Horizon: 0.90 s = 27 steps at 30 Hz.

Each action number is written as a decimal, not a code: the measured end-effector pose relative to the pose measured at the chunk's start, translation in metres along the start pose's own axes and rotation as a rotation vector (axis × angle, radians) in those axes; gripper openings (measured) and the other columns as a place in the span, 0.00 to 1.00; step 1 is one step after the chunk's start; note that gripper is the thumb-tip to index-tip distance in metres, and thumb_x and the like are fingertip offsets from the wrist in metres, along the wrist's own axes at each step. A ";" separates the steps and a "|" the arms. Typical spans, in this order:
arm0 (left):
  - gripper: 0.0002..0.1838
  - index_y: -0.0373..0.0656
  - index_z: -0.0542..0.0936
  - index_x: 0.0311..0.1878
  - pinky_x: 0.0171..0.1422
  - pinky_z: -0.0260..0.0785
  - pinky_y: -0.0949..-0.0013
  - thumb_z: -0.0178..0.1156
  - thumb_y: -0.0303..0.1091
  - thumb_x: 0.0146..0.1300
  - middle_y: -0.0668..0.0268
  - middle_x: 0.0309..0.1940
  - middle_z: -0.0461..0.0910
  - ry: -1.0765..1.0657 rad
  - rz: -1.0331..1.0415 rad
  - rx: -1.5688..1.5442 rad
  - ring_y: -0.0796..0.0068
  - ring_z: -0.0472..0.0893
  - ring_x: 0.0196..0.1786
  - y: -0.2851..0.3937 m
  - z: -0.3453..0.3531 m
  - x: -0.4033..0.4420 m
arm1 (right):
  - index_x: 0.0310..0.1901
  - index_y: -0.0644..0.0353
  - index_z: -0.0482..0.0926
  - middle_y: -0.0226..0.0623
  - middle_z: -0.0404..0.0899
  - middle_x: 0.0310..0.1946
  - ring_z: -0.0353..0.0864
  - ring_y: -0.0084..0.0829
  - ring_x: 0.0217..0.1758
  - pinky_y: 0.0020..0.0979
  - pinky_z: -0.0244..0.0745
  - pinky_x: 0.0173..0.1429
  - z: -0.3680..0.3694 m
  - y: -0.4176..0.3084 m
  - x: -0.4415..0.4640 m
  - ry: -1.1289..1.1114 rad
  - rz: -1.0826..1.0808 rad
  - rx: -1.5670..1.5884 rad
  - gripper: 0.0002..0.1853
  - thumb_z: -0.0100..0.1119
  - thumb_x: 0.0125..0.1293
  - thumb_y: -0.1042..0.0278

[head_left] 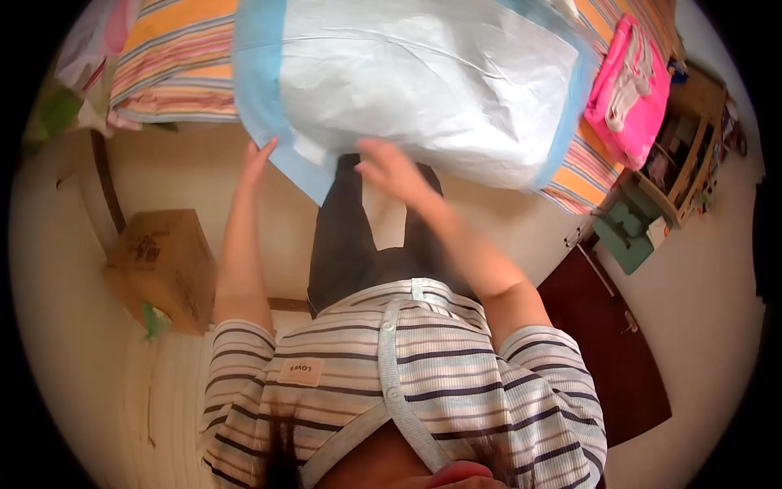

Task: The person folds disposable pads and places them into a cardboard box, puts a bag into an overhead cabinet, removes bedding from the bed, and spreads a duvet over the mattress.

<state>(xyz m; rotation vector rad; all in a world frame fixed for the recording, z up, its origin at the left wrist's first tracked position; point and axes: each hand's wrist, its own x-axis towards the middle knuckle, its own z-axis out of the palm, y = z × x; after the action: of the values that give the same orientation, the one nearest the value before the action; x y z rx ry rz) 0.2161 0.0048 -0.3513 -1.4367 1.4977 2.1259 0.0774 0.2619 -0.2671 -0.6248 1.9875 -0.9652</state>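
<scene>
A disposable underpad (423, 73) with a white middle and a pale blue border lies over the striped bedding, and its near edge hangs over the side. At its left border, my left hand (259, 156) pinches the blue edge between thumb and fingers. My right hand (393, 169) is beside the pad's near edge, slightly blurred, with thumb and fingers apart and nothing visible in it. Whether it touches the pad I cannot tell. A small white patch shows on the pad's near left corner, between the hands.
Striped orange bedding (183, 61) shows on both sides of the pad. A bright pink folded item (627, 98) lies on the right. A cardboard box (163, 265) stands on the floor at left. To the right are a green chair (626, 232), a wooden shelf (696, 155) and a dark red door (607, 350).
</scene>
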 end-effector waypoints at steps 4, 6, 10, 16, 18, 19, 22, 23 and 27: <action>0.19 0.37 0.71 0.46 0.52 0.60 0.71 0.59 0.36 0.53 0.66 0.41 0.74 0.046 -0.010 0.152 0.75 0.71 0.45 -0.021 -0.016 0.030 | 0.43 0.62 0.71 0.44 0.71 0.42 0.70 0.41 0.47 0.33 0.64 0.51 -0.104 0.138 -0.043 0.687 0.273 -0.213 0.15 0.54 0.55 0.65; 0.18 0.38 0.72 0.44 0.51 0.60 0.72 0.59 0.36 0.52 0.66 0.40 0.75 0.061 0.003 0.158 0.75 0.72 0.45 -0.026 -0.017 0.037 | 0.42 0.61 0.72 0.43 0.71 0.41 0.71 0.38 0.44 0.32 0.65 0.49 -0.160 0.203 -0.079 0.878 0.525 -0.308 0.15 0.54 0.54 0.66; 0.21 0.37 0.70 0.47 0.52 0.59 0.71 0.59 0.37 0.51 0.65 0.42 0.73 0.030 -0.040 0.209 0.73 0.70 0.46 -0.011 -0.006 0.032 | 0.45 0.61 0.71 0.45 0.70 0.42 0.71 0.38 0.44 0.33 0.65 0.50 -0.238 0.307 -0.136 0.945 0.677 -0.428 0.18 0.56 0.52 0.65; 0.28 0.40 0.64 0.54 0.57 0.54 0.68 0.60 0.33 0.49 0.66 0.50 0.67 0.183 0.015 0.121 0.72 0.65 0.53 -0.009 0.015 0.031 | 0.44 0.63 0.70 0.43 0.72 0.38 0.71 0.37 0.41 0.33 0.66 0.47 -0.274 0.363 -0.129 1.056 0.562 -0.314 0.20 0.58 0.50 0.64; 0.30 0.41 0.61 0.56 0.58 0.53 0.68 0.60 0.32 0.49 0.65 0.52 0.65 0.207 0.055 0.084 0.71 0.63 0.54 -0.007 0.021 0.030 | 0.41 0.63 0.71 0.42 0.73 0.35 0.72 0.36 0.38 0.32 0.66 0.45 -0.287 0.356 -0.121 1.028 0.625 -0.277 0.18 0.59 0.50 0.64; 0.32 0.41 0.59 0.58 0.58 0.54 0.68 0.60 0.31 0.49 0.65 0.53 0.63 0.208 0.044 0.074 0.71 0.63 0.55 -0.008 0.021 0.031 | 0.38 0.63 0.72 0.41 0.73 0.32 0.72 0.35 0.36 0.32 0.66 0.43 -0.292 0.343 -0.119 0.982 0.679 -0.253 0.15 0.59 0.50 0.64; 0.32 0.41 0.58 0.58 0.57 0.55 0.68 0.59 0.30 0.50 0.64 0.53 0.63 0.221 0.000 0.091 0.71 0.63 0.55 0.002 0.031 0.018 | 0.32 0.63 0.73 0.39 0.73 0.27 0.72 0.34 0.31 0.32 0.66 0.38 -0.305 0.345 -0.127 1.052 0.656 -0.259 0.12 0.59 0.49 0.63; 0.30 0.40 0.59 0.57 0.56 0.56 0.68 0.59 0.31 0.51 0.65 0.52 0.65 0.229 -0.045 0.118 0.71 0.64 0.55 0.008 0.038 0.014 | 0.29 0.63 0.73 0.39 0.73 0.25 0.71 0.34 0.29 0.32 0.66 0.37 -0.311 0.353 -0.130 1.164 0.589 -0.294 0.12 0.59 0.49 0.63; 0.27 0.39 0.62 0.55 0.54 0.58 0.70 0.58 0.33 0.53 0.66 0.49 0.68 0.188 -0.096 0.168 0.72 0.67 0.52 0.020 0.059 0.000 | 0.34 0.65 0.73 0.44 0.72 0.29 0.70 0.39 0.36 0.36 0.65 0.41 -0.314 0.362 -0.128 0.937 0.557 -0.449 0.13 0.58 0.50 0.64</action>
<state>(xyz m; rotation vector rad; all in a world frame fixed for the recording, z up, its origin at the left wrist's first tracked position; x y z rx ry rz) 0.1687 0.0426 -0.3366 -1.6478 1.5925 1.8054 -0.1446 0.6894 -0.3855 0.2558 3.0134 -0.4706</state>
